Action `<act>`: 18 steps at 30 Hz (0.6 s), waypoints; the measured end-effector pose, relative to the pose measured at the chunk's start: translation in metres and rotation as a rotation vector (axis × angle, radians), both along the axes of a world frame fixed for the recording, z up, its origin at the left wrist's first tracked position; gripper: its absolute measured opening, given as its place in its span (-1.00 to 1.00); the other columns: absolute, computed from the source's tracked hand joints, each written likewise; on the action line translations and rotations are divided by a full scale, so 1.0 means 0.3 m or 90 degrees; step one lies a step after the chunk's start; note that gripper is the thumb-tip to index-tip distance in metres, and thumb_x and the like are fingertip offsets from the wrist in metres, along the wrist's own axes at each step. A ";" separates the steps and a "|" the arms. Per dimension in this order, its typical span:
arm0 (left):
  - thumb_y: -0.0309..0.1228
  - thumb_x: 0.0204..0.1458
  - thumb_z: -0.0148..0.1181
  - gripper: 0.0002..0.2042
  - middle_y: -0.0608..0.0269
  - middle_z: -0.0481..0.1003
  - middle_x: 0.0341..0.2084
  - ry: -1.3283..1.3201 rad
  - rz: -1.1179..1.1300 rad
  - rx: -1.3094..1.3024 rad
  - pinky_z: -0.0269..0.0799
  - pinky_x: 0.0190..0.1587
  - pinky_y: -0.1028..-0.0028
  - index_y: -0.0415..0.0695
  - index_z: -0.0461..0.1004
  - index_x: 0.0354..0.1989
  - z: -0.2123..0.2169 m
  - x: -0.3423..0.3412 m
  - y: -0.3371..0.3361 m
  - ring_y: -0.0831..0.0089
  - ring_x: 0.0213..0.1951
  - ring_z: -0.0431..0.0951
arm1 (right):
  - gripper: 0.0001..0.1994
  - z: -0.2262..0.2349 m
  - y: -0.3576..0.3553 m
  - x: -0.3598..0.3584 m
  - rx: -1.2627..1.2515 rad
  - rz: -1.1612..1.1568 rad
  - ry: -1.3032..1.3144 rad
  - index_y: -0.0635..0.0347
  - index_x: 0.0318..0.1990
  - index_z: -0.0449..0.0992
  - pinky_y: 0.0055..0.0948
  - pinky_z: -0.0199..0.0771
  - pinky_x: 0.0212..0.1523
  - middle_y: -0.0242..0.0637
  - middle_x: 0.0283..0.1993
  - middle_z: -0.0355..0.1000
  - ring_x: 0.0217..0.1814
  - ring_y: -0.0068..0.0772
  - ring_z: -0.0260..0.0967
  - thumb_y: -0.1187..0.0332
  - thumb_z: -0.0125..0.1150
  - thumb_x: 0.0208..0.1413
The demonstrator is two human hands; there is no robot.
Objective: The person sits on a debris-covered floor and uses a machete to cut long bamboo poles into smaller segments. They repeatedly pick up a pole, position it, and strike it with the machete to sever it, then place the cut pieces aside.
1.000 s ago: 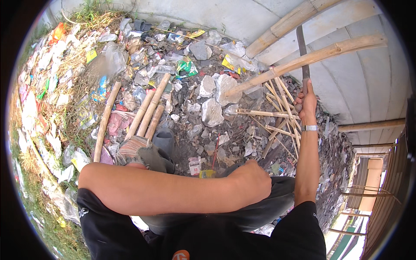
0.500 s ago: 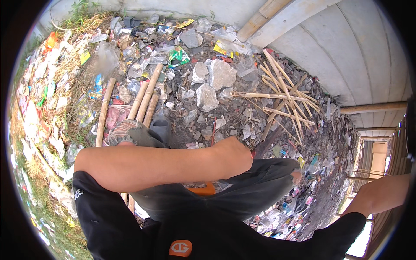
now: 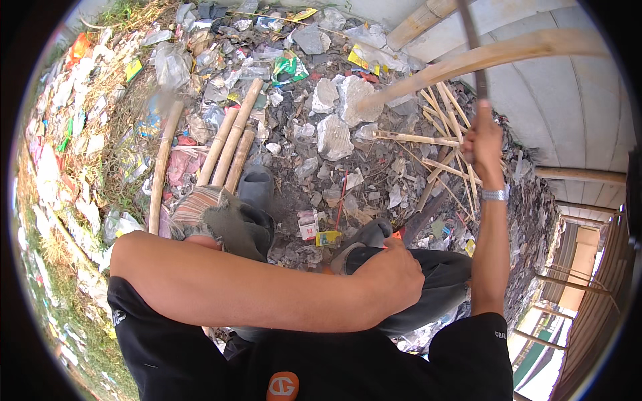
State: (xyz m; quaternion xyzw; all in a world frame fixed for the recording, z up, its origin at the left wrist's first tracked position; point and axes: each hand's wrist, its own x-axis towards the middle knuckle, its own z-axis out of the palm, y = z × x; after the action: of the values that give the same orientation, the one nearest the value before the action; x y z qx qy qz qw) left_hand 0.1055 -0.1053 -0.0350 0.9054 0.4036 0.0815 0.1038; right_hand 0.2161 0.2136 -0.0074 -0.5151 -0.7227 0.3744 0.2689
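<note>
My right hand (image 3: pixel 485 144), with a metal watch band on its wrist, is raised at the right, its fingers wrapped round the lower end of a long dark machete (image 3: pixel 477 67). The blade points up and away. A pale split bamboo strip (image 3: pixel 441 77) crosses the blade on a slant; whether the two touch I cannot tell. My left hand (image 3: pixel 394 277) is closed over my bent right leg, its forearm lying across my body. Its fingers are mostly hidden, and what they hold, if anything, cannot be made out. A small red-orange thing (image 3: pixel 399 232) shows just beyond it.
Several bamboo lengths (image 3: pixel 221 147) lie by my left foot in a grey clog (image 3: pixel 255 187). Thin bamboo strips (image 3: pixel 445 120) are piled at the right. Broken concrete chunks (image 3: pixel 334 137) and plastic litter cover the ground. A pale panel wall (image 3: pixel 548 100) stands at the far right.
My right hand has come in from beyond the right edge, raised with the machete. The bamboo strip has appeared across the blade. My left hand has moved right and nearer to me.
</note>
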 end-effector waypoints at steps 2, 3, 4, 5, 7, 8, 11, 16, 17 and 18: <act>-0.40 -0.01 0.27 -0.88 0.28 0.56 -0.44 -0.023 -0.036 -0.016 0.37 -0.34 0.39 -0.17 0.63 -0.36 0.024 0.004 0.001 0.38 -0.32 0.61 | -0.49 -0.301 0.101 -0.094 -0.058 -0.072 -0.066 0.13 -0.23 0.47 -0.35 0.23 -0.66 -0.40 -0.62 0.31 -0.68 -0.42 0.23 -0.17 -0.08 0.37; -0.39 0.00 0.26 -0.87 0.28 0.57 -0.44 -0.029 -0.022 -0.010 0.37 -0.34 0.39 -0.17 0.63 -0.35 -0.004 0.006 0.010 0.38 -0.32 0.61 | -0.48 -0.354 0.141 -0.141 -0.076 -0.086 -0.038 0.16 -0.22 0.49 -0.33 0.27 -0.66 -0.38 -0.61 0.34 -0.67 -0.40 0.27 -0.17 -0.07 0.37; -0.39 0.01 0.26 -0.87 0.28 0.57 -0.43 -0.042 -0.022 -0.018 0.37 -0.34 0.39 -0.17 0.63 -0.34 -0.003 0.016 -0.001 0.38 -0.32 0.61 | -0.48 -0.341 0.161 -0.169 -0.111 -0.075 0.017 0.20 -0.10 0.50 -0.27 0.37 -0.58 -0.30 -0.53 0.42 -0.59 -0.33 0.36 -0.14 -0.05 0.36; -0.37 0.03 0.24 -0.85 0.26 0.58 -0.41 -0.051 0.023 0.011 0.41 -0.31 0.38 -0.16 0.62 -0.31 -0.018 0.013 0.006 0.37 -0.30 0.62 | -0.47 -0.333 0.168 -0.181 -0.146 -0.067 0.072 0.25 0.01 0.50 -0.22 0.47 -0.50 -0.22 -0.45 0.50 -0.51 -0.25 0.45 -0.11 -0.03 0.36; -0.38 0.05 0.21 -0.85 0.25 0.59 -0.37 -0.038 -0.003 -0.031 0.43 -0.28 0.37 -0.16 0.62 -0.27 -0.021 0.003 0.028 0.36 -0.28 0.63 | -0.50 -0.365 0.145 -0.153 -0.122 -0.086 0.126 0.12 -0.34 0.37 -0.43 0.27 -0.62 -0.39 -0.58 0.28 -0.65 -0.47 0.23 -0.18 0.09 0.30; -0.39 0.06 0.20 -0.85 0.24 0.60 -0.35 -0.037 -0.012 -0.049 0.44 -0.26 0.37 -0.16 0.61 -0.26 -0.015 -0.006 0.043 0.36 -0.27 0.63 | -0.45 -0.358 0.120 -0.147 -0.107 -0.092 0.149 0.06 -0.51 0.30 -0.53 0.17 -0.68 -0.47 -0.64 0.17 -0.71 -0.58 0.12 -0.22 0.15 0.27; -0.40 0.04 0.22 -0.80 0.17 0.61 -0.28 -0.036 -0.017 -0.055 0.51 -0.21 0.29 -0.18 0.60 -0.19 -0.022 -0.006 0.078 0.26 -0.22 0.65 | -0.44 -0.268 0.059 -0.085 -0.085 -0.127 0.225 0.06 -0.50 0.30 -0.52 0.16 -0.68 -0.50 -0.65 0.16 -0.70 -0.62 0.09 -0.24 0.17 0.24; -0.41 -0.05 0.31 -0.74 0.13 0.61 -0.28 -0.018 0.007 -0.127 0.54 -0.16 0.23 -0.19 0.60 -0.15 -0.038 -0.031 0.068 0.19 -0.17 0.66 | -0.59 0.337 -0.028 -0.003 0.099 -0.024 0.437 0.07 -0.39 0.33 -0.53 0.14 -0.49 -0.59 -0.62 0.01 -0.66 -0.65 -0.05 -0.04 0.21 0.31; -0.41 -0.06 0.33 -0.73 0.13 0.61 -0.28 -0.012 -0.017 -0.136 0.55 -0.15 0.22 -0.19 0.59 -0.15 -0.032 -0.023 0.068 0.19 -0.17 0.67 | -0.62 0.534 -0.054 0.079 0.184 0.038 0.463 0.09 -0.42 0.32 -0.54 0.23 -0.45 -0.56 -0.61 0.02 -0.64 -0.65 -0.03 0.08 0.29 0.28; -0.41 -0.08 0.35 -0.71 0.13 0.61 -0.28 0.000 -0.020 -0.156 0.55 -0.14 0.22 -0.19 0.59 -0.14 -0.037 -0.019 0.073 0.19 -0.16 0.67 | -0.65 0.710 -0.055 0.137 0.255 0.078 0.453 0.04 -0.46 0.29 -0.58 0.22 -0.40 -0.58 -0.61 -0.04 -0.64 -0.67 -0.07 0.16 0.26 0.30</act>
State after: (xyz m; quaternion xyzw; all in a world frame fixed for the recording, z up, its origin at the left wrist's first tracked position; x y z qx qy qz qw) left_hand 0.0999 -0.0833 -0.0461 0.8922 0.3962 0.0298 0.2148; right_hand 0.2572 0.1972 0.2055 -0.2474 -0.6724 0.3965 0.5740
